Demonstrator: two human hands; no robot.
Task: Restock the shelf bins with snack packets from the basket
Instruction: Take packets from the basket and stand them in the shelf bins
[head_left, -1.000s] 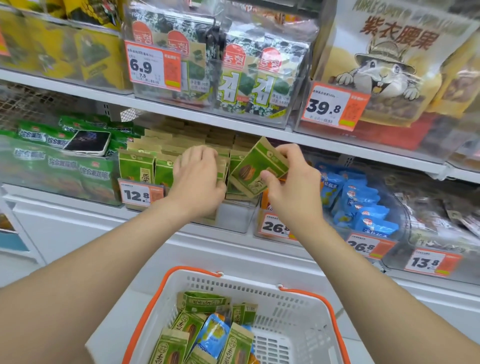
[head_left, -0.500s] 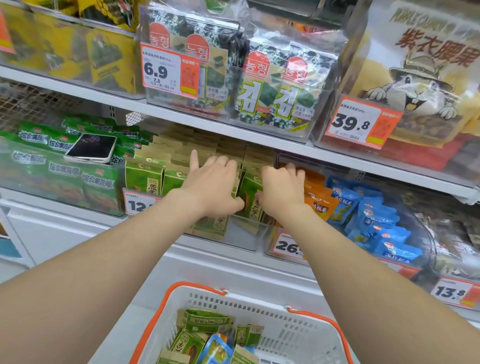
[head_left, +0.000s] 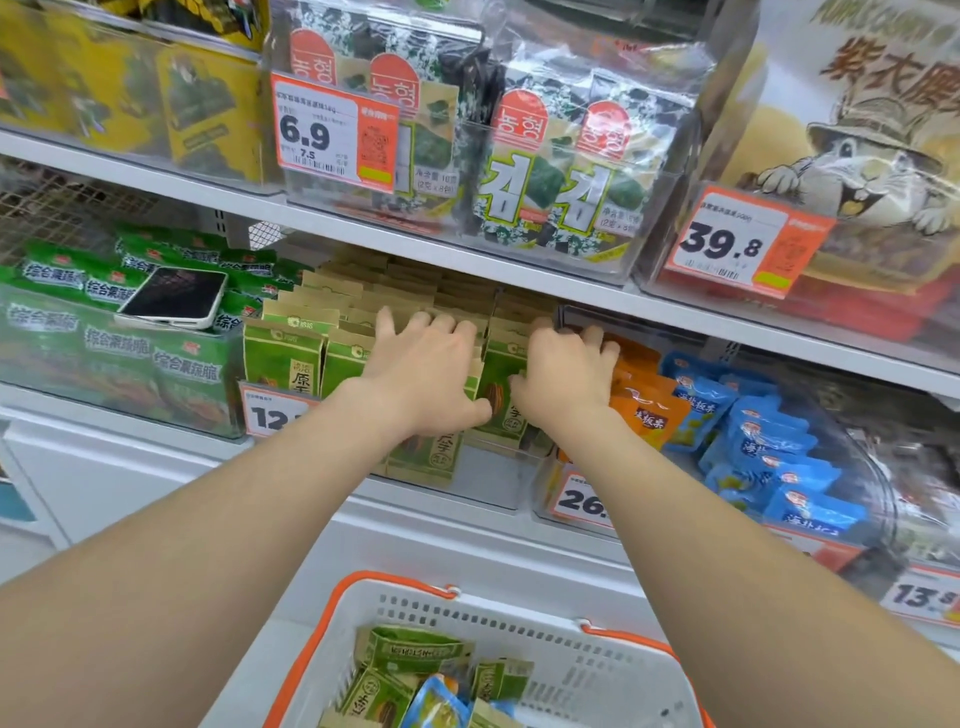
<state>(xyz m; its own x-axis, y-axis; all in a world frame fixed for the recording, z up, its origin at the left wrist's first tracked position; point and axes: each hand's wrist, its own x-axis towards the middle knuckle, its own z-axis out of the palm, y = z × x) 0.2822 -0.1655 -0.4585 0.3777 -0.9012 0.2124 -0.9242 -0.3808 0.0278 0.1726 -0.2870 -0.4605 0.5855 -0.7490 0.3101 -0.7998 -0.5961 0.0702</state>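
Bright, even light is coming from overhead. Glare is streaking the seaweed wrappers (head_left: 545, 104) at upper centre. My left hand (head_left: 421, 374) is casting only a faint shadow on the green packets (head_left: 423, 457). Frame edges are bowing and softening.

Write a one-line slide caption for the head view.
Left hand and right hand tuck green packets into the shelf bin above a basket holding more.

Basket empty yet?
No, the basket holds several green packets and at least one blue packet.
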